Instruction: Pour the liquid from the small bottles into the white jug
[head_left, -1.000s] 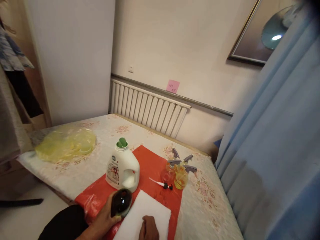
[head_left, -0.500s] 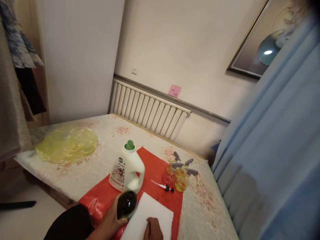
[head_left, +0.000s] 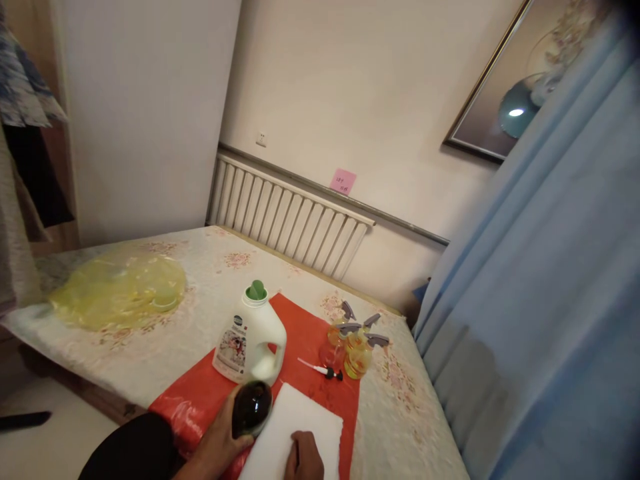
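My left hand [head_left: 220,437] is wrapped around a dark, glossy, rounded bottle [head_left: 251,408], close to the white jug. Over a white sheet or pad [head_left: 310,413], my right hand [head_left: 305,457] is closed with its fingers curled. Whatever it may hold is hidden. The white jug [head_left: 233,350] stands upright, with a printed label, a side handle and a green piece in its open mouth. A loose pump head [head_left: 327,372] with a thin tube lies on the red sheet [head_left: 193,393] beneath these things.
Several spray bottles [head_left: 356,363] with grey triggers, yellowish and reddish, are grouped on the right. A yellow translucent plastic bag [head_left: 120,287] lies on the floral table cover [head_left: 213,267] at left. Behind is a radiator [head_left: 285,213]; a blue curtain [head_left: 540,300] hangs at right.
The view has shifted slightly, so the room and table appear further left. Both hands keep nearly the same pose, and the dark bottle stays in my left hand.
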`<state>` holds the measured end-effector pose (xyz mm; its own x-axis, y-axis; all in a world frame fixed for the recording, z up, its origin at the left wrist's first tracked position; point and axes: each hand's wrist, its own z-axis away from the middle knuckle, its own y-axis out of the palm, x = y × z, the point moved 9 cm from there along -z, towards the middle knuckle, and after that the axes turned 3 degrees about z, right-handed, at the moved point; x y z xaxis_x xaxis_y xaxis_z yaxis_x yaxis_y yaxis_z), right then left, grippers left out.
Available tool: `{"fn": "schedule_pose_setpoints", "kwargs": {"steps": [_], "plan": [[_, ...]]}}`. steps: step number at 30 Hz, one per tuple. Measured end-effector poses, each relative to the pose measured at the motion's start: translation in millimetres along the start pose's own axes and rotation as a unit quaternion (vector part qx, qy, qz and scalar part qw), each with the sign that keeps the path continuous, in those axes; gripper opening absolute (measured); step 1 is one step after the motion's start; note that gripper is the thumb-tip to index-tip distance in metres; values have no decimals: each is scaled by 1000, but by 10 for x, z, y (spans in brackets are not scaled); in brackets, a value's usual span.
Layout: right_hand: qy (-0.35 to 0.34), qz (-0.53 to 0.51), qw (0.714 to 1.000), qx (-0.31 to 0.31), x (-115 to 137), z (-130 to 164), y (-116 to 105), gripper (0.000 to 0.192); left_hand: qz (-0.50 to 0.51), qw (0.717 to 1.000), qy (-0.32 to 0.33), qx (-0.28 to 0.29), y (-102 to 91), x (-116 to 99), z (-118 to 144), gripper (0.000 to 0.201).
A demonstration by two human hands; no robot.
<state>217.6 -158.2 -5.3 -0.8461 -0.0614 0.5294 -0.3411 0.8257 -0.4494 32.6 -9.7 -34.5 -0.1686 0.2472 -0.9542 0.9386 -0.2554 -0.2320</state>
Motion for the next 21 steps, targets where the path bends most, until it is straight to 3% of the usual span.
{"fn": "schedule_pose_setpoints", "kwargs": {"steps": [21], "plan": [[5,13,1000,19,53,-23,-21,22,-36,999,19,-10,20,37,0,87]]}}
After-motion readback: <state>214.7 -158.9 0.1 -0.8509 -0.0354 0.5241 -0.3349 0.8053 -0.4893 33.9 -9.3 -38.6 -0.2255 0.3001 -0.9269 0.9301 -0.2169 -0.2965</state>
